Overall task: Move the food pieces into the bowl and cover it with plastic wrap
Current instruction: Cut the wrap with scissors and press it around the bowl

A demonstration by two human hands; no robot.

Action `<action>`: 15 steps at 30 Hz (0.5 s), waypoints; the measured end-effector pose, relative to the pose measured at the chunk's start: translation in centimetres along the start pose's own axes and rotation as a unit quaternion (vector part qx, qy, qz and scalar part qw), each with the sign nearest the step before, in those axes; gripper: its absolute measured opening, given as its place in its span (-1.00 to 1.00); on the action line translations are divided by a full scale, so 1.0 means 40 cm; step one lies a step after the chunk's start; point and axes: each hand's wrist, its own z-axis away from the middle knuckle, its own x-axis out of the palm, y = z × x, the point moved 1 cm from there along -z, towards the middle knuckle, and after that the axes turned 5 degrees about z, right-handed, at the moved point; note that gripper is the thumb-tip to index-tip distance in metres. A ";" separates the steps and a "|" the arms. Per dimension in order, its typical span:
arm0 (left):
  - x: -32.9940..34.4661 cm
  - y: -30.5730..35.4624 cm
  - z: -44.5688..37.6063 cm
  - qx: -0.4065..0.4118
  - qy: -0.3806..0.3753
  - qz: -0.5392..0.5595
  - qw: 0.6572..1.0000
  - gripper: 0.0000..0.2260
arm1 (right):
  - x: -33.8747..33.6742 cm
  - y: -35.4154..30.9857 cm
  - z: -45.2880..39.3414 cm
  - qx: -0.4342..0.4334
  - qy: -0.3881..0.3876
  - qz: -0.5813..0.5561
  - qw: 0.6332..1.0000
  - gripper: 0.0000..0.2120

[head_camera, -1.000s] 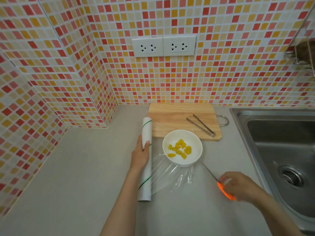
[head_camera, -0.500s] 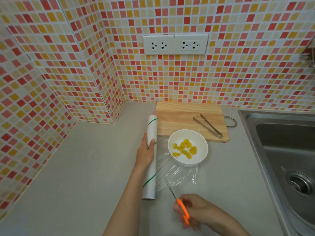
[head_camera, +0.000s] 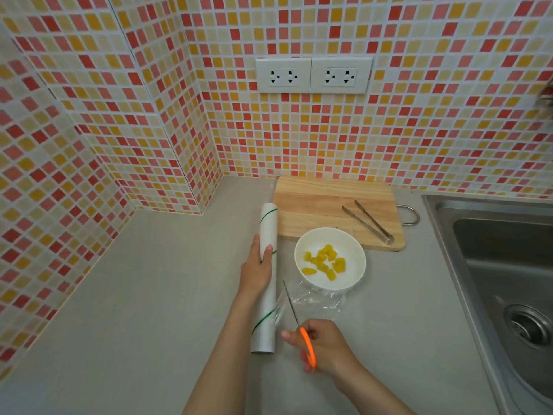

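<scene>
A white bowl (head_camera: 347, 241) on the grey counter holds several yellow food pieces (head_camera: 324, 262). A white plastic wrap roll (head_camera: 266, 313) with green stripes lies lengthwise left of the bowl. My left hand (head_camera: 256, 269) presses on it from above. A clear sheet of wrap (head_camera: 317, 301) is pulled out from the roll and lies flat on the counter, reaching under the bowl's near side. My right hand (head_camera: 324, 345) grips orange-handled scissors (head_camera: 299, 327), whose blades point away from me along the sheet right next to the roll.
A wooden cutting board (head_camera: 323, 205) lies behind the bowl with metal tongs (head_camera: 369, 221) on it. A steel sink (head_camera: 505, 265) is at the right. Tiled walls close the back and left, with two power sockets (head_camera: 312, 75).
My right hand has carried the scissors from the right of the bowl leftward to the sheet beside the roll. The left hand stays on the roll.
</scene>
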 end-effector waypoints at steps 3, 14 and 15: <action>-0.003 0.001 -0.001 -0.001 0.002 -0.001 1.000 -0.49 | 0.009 -0.005 -0.010 0.018 0.003 0.006 1.000 -0.56; -0.011 0.001 0.010 -0.002 0.013 0.019 1.000 -0.50 | 0.029 -0.062 -0.051 -0.005 0.045 0.020 0.999 -0.48; -0.012 0.002 0.011 -0.002 0.014 0.018 1.000 -0.50 | 0.032 -0.068 -0.054 -0.002 0.047 0.020 0.999 -0.47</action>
